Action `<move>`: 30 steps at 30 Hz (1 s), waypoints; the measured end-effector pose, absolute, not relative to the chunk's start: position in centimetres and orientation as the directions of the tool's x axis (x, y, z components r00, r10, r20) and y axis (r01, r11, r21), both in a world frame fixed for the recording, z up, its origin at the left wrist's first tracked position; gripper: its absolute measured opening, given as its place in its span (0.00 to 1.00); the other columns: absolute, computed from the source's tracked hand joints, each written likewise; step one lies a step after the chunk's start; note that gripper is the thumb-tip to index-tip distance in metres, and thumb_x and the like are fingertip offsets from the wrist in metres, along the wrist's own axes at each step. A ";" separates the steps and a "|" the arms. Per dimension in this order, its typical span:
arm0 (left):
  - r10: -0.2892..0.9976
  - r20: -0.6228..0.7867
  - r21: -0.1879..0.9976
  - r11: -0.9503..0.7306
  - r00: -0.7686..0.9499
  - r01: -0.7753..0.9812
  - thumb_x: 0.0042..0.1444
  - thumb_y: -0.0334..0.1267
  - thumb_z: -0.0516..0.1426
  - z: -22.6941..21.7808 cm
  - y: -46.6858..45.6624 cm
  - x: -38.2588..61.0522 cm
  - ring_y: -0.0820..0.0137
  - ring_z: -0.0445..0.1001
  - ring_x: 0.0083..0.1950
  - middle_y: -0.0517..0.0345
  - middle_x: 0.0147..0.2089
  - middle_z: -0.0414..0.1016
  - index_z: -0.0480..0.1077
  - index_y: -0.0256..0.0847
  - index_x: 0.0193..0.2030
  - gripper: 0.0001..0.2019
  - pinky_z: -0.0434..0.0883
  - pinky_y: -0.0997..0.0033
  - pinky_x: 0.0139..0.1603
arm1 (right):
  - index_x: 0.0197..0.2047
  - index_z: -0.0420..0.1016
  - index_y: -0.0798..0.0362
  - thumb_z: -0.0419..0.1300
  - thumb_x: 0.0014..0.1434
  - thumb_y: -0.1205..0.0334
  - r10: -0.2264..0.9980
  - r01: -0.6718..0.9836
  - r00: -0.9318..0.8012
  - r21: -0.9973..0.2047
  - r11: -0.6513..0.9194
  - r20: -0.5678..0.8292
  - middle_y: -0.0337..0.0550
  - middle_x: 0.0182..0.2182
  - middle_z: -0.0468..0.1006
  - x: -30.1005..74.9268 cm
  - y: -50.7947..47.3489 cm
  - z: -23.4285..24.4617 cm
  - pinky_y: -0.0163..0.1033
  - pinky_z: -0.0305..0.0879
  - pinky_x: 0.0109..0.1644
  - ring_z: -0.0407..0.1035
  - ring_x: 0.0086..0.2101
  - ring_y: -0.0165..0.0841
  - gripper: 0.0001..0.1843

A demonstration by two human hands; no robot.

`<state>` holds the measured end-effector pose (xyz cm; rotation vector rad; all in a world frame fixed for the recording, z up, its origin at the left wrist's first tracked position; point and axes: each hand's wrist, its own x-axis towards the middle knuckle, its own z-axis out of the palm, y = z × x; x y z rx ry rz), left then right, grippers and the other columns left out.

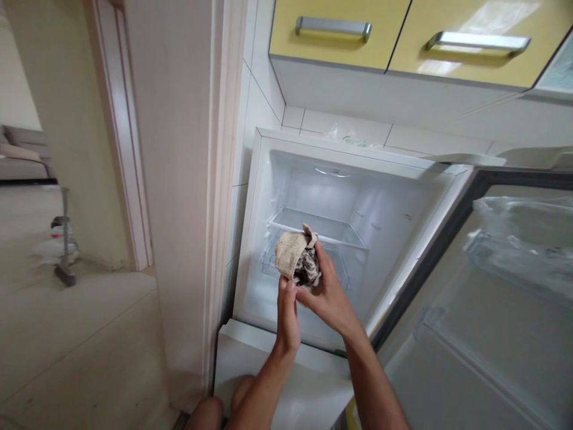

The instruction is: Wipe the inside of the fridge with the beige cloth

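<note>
A crumpled beige cloth [290,251] with dark, dirty-looking patches is bunched up between my two hands, in front of the open fridge [249,251]. My left hand [287,310] pinches its lower edge, the thumb pointing up. My right hand [329,292] wraps around the cloth's right side, and its thumb reaches across toward my left hand. Behind the cloth, inside the fridge, is a glass shelf [340,230] with a clear drawer [268,263] below it, partly hidden by the cloth and hands.
The fridge door [470,334] stands open on the right, with clear plastic in its upper rack. Yellow cabinets [340,45] hang above. A door frame [188,179] rises close on the left; beyond it a broom [65,272] stands on the floor. A plastic bag [353,138] lies atop the fridge.
</note>
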<state>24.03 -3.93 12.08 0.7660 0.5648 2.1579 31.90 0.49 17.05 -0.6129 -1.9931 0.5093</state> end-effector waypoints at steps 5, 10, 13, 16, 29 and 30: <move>0.798 0.372 0.549 -0.601 -0.474 -0.581 0.59 0.70 0.51 11.9 -5.0 23.6 0.54 0.61 0.74 0.44 0.70 0.68 0.64 0.43 0.69 0.41 0.57 0.52 0.74 | 0.77 0.41 0.46 0.78 0.40 0.50 0.600 0.221 -0.439 -0.566 0.794 0.669 0.53 0.71 0.56 32.3 1.4 17.3 0.59 0.53 0.73 0.53 0.69 0.48 0.70; 0.798 0.445 0.569 -0.602 -0.406 -0.560 0.58 0.67 0.56 12.6 -5.2 21.8 0.54 0.64 0.72 0.37 0.66 0.72 0.48 0.40 0.75 0.48 0.51 0.46 0.76 | 0.72 0.58 0.49 0.70 0.45 0.58 0.666 0.153 -0.319 -0.657 0.739 0.674 0.50 0.63 0.72 32.2 2.9 18.1 0.54 0.64 0.67 0.69 0.59 0.44 0.51; 0.783 0.483 0.645 -0.621 -0.393 -0.446 0.58 0.60 0.60 13.3 -5.0 20.0 0.56 0.69 0.69 0.38 0.62 0.76 0.49 0.39 0.74 0.45 0.57 0.47 0.74 | 0.66 0.68 0.50 0.69 0.42 0.58 0.693 0.142 -0.215 -0.680 0.720 0.689 0.48 0.57 0.78 32.2 4.0 19.0 0.51 0.69 0.61 0.73 0.53 0.43 0.45; 0.699 0.483 0.727 -0.656 -0.528 -0.203 0.59 0.53 0.61 14.2 -4.3 17.1 0.56 0.73 0.65 0.39 0.60 0.77 0.58 0.41 0.67 0.34 0.66 0.49 0.68 | 0.61 0.72 0.51 0.70 0.39 0.54 0.738 0.135 -0.061 -0.727 0.673 0.672 0.48 0.52 0.80 32.5 5.6 19.9 0.53 0.70 0.58 0.75 0.49 0.43 0.43; 0.369 0.741 0.657 -0.223 -0.562 0.720 0.51 0.37 0.64 20.9 5.7 5.2 0.46 0.63 0.72 0.29 0.69 0.63 0.54 0.30 0.70 0.40 0.62 0.43 0.72 | 0.55 0.71 0.54 0.72 0.38 0.54 0.796 -0.217 0.104 -0.767 0.603 0.596 0.49 0.49 0.80 29.4 12.8 25.7 0.56 0.71 0.56 0.75 0.45 0.42 0.39; 0.384 0.722 0.677 -0.222 -0.576 0.701 0.51 0.38 0.64 21.5 6.3 4.9 0.47 0.64 0.71 0.29 0.69 0.63 0.53 0.30 0.70 0.42 0.63 0.44 0.71 | 0.56 0.70 0.53 0.72 0.38 0.54 0.794 -0.224 0.073 -0.766 0.603 0.604 0.49 0.50 0.80 28.6 13.2 25.9 0.56 0.70 0.57 0.75 0.46 0.43 0.41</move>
